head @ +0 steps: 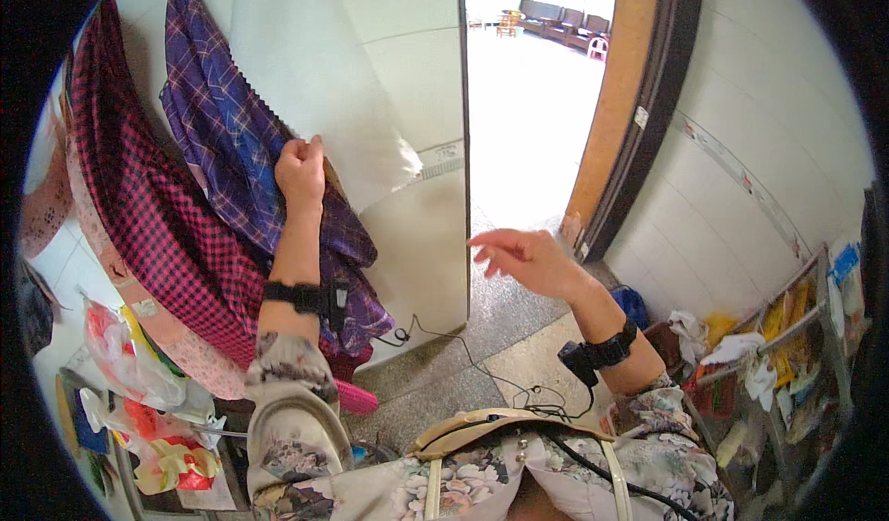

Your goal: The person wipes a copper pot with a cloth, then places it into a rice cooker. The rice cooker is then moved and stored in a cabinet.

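Observation:
With its fingers curled, my left hand (303,168) grips the edge of a purple and blue plaid cloth (233,132), which hangs against the tiled wall. A red and black checked cloth (167,222) hangs just left of it, over a pink patterned cloth (187,354). My right hand (524,260) is held out over the floor near the doorway, fingers apart and partly bent, touching nothing. Both wrists wear black straps with small devices; a dark cable (479,365) runs between them.
An open doorway with a wooden frame (618,90) shows a bright room with dark benches (562,21). A rack (771,344) holding bags and packets stands at right. Plastic bags (149,375) hang at lower left. A blue item (628,306) lies by the right wall.

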Demonstrator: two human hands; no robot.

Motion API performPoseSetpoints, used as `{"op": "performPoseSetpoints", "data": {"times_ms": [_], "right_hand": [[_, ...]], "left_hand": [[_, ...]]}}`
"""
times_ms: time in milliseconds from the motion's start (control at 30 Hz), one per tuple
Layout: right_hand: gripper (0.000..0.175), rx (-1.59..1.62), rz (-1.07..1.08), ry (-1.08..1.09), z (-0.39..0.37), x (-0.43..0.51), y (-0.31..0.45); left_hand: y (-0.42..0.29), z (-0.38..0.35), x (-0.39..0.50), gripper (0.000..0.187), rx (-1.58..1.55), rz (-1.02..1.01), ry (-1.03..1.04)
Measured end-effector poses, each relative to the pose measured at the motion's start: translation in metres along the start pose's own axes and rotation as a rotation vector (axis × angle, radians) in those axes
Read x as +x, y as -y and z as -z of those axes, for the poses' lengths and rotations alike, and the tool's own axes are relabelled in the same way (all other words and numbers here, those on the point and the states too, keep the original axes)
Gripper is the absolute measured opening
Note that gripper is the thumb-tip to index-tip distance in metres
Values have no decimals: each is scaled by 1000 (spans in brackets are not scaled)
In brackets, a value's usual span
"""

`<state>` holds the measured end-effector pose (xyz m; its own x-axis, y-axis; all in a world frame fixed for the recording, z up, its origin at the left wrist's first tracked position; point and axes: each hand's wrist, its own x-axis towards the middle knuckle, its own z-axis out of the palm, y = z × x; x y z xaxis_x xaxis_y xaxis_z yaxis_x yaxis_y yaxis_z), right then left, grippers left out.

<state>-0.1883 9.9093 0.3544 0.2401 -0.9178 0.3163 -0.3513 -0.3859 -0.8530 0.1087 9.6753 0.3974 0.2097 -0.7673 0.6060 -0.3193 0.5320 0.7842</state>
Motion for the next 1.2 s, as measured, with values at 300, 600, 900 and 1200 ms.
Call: {"op": "performPoseSetpoints", "data": {"times_ms": [300, 600, 900, 1200], "right_hand": [[60, 945, 192, -67, -22, 204, 58], [52, 1439, 209, 576, -20, 229, 48], [56, 1546, 202, 508, 12, 262, 4], [56, 1403, 351, 472, 0, 278, 5]], "left_hand": [[-114, 4, -7, 14, -1078, -98, 400], [-146, -86, -10, 37, -666, -134, 73], [-147, -137, 3, 64, 687, -741, 120], [-141, -127, 32, 57, 1426, -792, -270]]}}
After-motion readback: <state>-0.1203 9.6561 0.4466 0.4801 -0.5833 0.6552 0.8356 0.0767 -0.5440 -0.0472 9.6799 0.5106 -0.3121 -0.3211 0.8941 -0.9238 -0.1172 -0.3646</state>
